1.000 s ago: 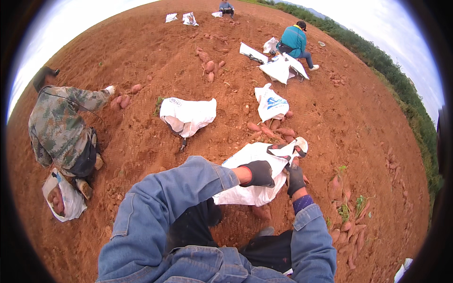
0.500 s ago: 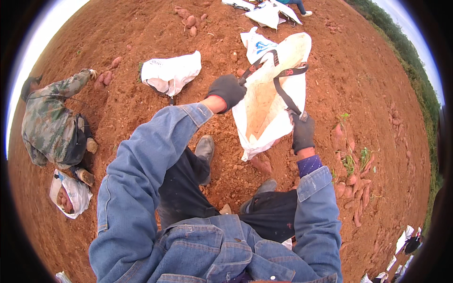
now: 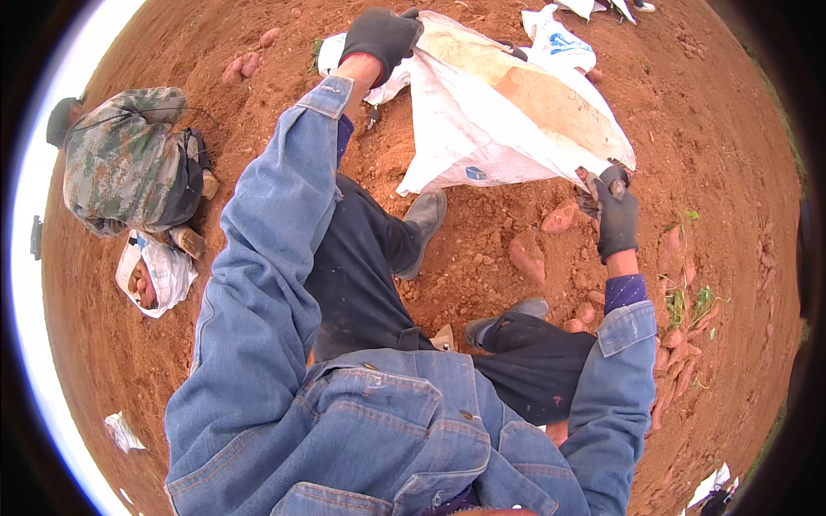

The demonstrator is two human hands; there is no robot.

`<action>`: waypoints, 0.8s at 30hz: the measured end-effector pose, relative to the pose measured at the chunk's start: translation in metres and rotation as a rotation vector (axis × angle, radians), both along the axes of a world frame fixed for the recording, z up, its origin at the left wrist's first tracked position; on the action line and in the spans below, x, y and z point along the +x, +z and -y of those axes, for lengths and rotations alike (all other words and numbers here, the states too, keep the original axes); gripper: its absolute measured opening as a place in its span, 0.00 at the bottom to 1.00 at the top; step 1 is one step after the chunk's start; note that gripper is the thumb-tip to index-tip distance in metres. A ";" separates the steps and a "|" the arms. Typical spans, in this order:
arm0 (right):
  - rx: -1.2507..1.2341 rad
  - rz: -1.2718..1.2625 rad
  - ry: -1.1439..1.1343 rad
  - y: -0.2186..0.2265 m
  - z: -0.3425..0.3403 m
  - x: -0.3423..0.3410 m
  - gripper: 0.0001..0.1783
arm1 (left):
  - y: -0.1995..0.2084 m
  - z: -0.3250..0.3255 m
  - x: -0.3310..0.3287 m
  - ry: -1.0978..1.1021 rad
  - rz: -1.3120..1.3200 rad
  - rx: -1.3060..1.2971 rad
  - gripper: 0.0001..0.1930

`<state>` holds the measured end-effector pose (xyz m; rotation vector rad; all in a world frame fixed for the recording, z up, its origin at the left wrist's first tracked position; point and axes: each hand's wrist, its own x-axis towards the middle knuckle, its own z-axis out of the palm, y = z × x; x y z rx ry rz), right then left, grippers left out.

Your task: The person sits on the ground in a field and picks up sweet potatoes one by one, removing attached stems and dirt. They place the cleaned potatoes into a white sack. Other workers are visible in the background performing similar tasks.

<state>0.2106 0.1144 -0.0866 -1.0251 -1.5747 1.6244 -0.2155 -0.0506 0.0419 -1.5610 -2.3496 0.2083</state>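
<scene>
A large white woven sack (image 3: 490, 129) is stretched between my two gloved hands, its mouth gaping to show a tan inside. My left hand (image 3: 381, 41), in a dark glove, is closed on its upper left corner. At its lower right corner my right hand (image 3: 616, 211), gloved too, is closed on the rim, where dark strap seems bunched at the fingers. Beneath the sack's near edge, a reddish sweet potato (image 3: 559, 217) and a bigger one (image 3: 527, 256) lie on the soil between my boots and my right hand.
To the right lies a sweet potato heap (image 3: 678, 351) with green vines. A person in camouflage (image 3: 129, 163) crouches at left beside a part-filled white bag (image 3: 169, 273). Another white bag (image 3: 559, 45) rests beyond my sack. More sweet potatoes (image 3: 243, 67) lie far left.
Both hands have moved apart, the left up and away, the right outward. The sack has swung from hanging lengthwise by its straps to being spread sideways. The crouching person has drawn an outstretched arm in.
</scene>
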 end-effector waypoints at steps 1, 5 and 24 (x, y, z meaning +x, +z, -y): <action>0.005 0.031 0.020 -0.001 0.004 -0.008 0.12 | 0.005 0.009 -0.007 0.036 0.111 -0.059 0.11; -0.112 0.055 0.139 -0.006 0.025 -0.035 0.14 | 0.010 0.064 -0.018 0.377 0.830 0.762 0.20; 0.436 0.877 0.404 -0.090 0.012 -0.002 0.21 | -0.049 0.161 -0.056 1.090 1.071 -0.652 0.17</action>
